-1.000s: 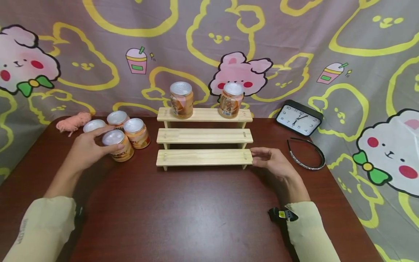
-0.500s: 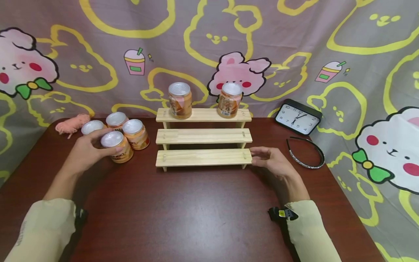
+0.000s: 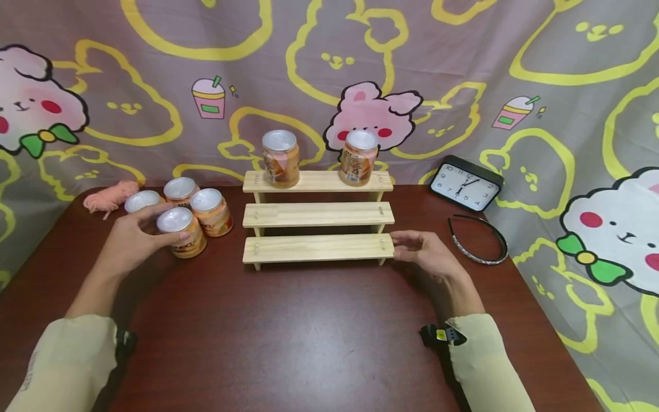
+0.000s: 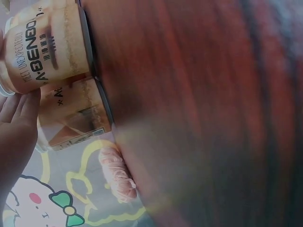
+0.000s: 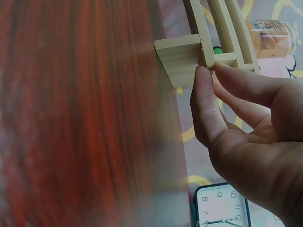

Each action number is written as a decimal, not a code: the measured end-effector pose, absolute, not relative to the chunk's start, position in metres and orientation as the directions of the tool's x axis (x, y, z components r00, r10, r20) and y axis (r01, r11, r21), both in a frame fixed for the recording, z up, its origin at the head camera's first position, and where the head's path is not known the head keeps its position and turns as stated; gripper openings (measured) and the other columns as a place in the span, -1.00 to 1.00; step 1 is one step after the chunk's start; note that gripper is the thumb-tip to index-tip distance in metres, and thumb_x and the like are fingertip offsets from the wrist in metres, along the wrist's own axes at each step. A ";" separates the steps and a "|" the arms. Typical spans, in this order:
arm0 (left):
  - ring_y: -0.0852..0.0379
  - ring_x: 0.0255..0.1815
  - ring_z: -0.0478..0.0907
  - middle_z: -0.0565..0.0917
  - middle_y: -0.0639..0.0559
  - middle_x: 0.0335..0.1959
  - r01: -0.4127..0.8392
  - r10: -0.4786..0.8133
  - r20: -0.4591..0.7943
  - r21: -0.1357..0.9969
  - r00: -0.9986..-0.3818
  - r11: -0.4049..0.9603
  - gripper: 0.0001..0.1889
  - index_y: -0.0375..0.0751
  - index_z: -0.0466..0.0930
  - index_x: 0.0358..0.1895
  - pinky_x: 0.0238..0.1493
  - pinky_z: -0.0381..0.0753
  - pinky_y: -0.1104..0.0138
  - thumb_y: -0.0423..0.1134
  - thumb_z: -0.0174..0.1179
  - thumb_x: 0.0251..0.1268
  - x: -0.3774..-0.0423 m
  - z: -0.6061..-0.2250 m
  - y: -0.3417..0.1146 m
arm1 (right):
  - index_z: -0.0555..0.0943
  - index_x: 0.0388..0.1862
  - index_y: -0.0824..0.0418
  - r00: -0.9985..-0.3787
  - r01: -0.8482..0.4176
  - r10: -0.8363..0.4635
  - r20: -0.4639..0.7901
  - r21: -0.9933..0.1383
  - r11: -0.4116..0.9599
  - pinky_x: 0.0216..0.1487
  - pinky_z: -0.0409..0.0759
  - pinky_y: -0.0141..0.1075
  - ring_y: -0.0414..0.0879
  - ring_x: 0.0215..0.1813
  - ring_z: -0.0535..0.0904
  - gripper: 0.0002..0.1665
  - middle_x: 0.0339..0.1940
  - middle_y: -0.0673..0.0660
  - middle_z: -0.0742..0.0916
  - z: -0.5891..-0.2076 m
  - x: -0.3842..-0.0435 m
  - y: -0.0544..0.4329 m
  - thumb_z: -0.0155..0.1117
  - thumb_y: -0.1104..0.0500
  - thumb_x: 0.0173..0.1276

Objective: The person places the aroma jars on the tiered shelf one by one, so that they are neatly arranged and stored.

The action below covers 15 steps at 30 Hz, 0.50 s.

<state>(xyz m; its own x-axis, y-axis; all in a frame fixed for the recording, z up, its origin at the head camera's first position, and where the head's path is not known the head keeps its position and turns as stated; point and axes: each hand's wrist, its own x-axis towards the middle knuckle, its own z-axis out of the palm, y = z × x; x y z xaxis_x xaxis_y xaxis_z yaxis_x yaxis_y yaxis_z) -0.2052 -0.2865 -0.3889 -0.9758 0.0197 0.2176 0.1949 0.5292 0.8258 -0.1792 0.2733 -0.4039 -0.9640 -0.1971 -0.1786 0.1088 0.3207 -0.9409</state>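
My left hand point(image 3: 131, 236) holds the nearest can point(image 3: 185, 237) of a cluster, thumb on its front side and fingers round the back. This can has a silvery lid and an orange-brown label with dark lettering, seen close in the left wrist view. It stands upright beside the other cans point(image 3: 215, 216). My right hand point(image 3: 427, 254) pinches the right end of the lowest board of a three-tier wooden stand point(image 3: 318, 248), its thumb and fingertips at the board's corner in the right wrist view.
Two similar cans, a left one point(image 3: 281, 163) and a right one point(image 3: 358, 162), stand on the top tier. Pink yarn point(image 3: 110, 196) lies at the back left. To the right are a clock point(image 3: 465, 183) and a headband point(image 3: 481, 249). A patterned curtain point(image 3: 288, 51) hangs behind the table point(image 3: 288, 332).
The head view has shifted slightly, so the scene sits a little further left. Both hands keep their places, the left at the can and the right at the stand.
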 end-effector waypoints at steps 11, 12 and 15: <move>0.49 -0.09 0.56 0.59 0.36 -0.06 0.254 0.100 0.235 0.837 -0.967 0.485 -0.39 -0.49 0.54 0.23 -0.10 0.51 0.66 -0.44 0.53 0.07 -0.201 -0.375 -0.277 | 0.42 0.35 0.57 -0.965 0.100 -0.200 -0.171 -0.941 0.322 -0.02 0.66 -0.35 -0.02 0.07 0.66 -0.41 0.22 0.51 0.59 -0.404 -0.180 0.273 0.30 0.47 0.36; 0.49 -0.09 0.56 0.59 0.36 -0.06 0.263 0.113 0.238 0.836 -0.965 0.481 -0.40 -0.49 0.54 0.23 -0.10 0.52 0.65 -0.45 0.53 0.07 -0.201 -0.374 -0.276 | 0.41 0.35 0.58 -0.965 0.100 -0.201 -0.171 -0.941 0.322 -0.02 0.66 -0.35 -0.03 0.06 0.67 -0.41 0.22 0.51 0.59 -0.404 -0.180 0.273 0.30 0.47 0.36; 0.47 -0.10 0.58 0.59 0.31 -0.03 0.289 0.145 0.251 0.842 -0.957 0.455 -0.40 -0.54 0.52 0.23 -0.12 0.54 0.63 -0.50 0.50 0.08 -0.202 -0.372 -0.272 | 0.41 0.35 0.58 -0.965 0.097 -0.203 -0.168 -0.942 0.321 -0.02 0.66 -0.35 -0.04 0.05 0.67 -0.41 0.21 0.52 0.59 -0.404 -0.180 0.273 0.30 0.47 0.36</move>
